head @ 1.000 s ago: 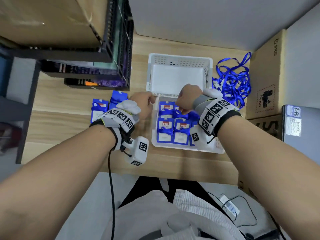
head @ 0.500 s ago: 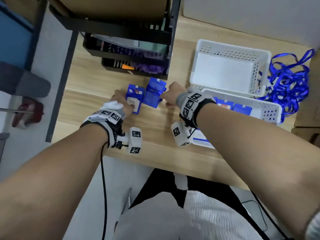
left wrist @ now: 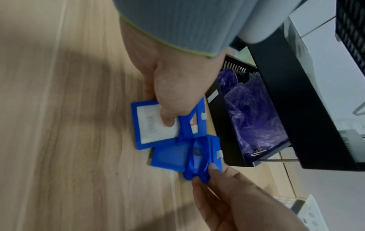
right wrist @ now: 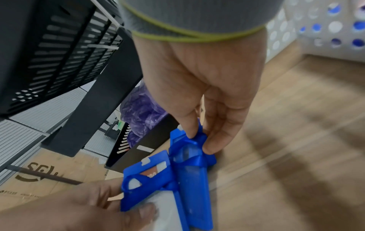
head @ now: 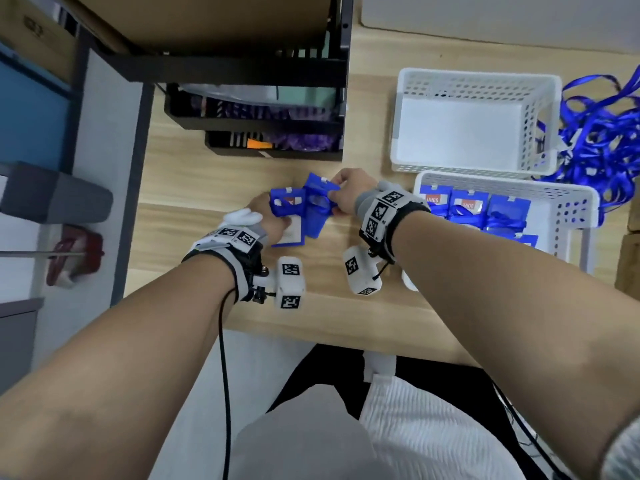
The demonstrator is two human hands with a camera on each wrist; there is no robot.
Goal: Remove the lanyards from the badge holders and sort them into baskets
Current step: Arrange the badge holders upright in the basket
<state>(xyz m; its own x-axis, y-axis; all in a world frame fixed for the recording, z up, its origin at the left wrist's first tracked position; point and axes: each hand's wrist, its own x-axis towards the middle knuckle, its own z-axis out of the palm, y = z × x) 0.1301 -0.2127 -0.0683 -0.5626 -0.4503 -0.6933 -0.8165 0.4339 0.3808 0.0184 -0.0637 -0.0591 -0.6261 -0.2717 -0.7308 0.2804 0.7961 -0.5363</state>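
My left hand (head: 265, 216) holds a blue plastic badge holder with a white card (left wrist: 156, 125) near the middle of the light wooden tabletop (head: 194, 188), the thumb pressing on the card. My right hand (head: 348, 194) has its grip clamped on the blue lanyard strap (right wrist: 194, 150) wrapped around a second blue badge holder (left wrist: 173, 154), just beside the first. More blue badge holders (head: 474, 207) lie in the near white perforated basket (head: 571, 216) at the right edge

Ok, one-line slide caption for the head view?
Left hand and right hand gather blue badge holders on the wooden table beside white baskets.
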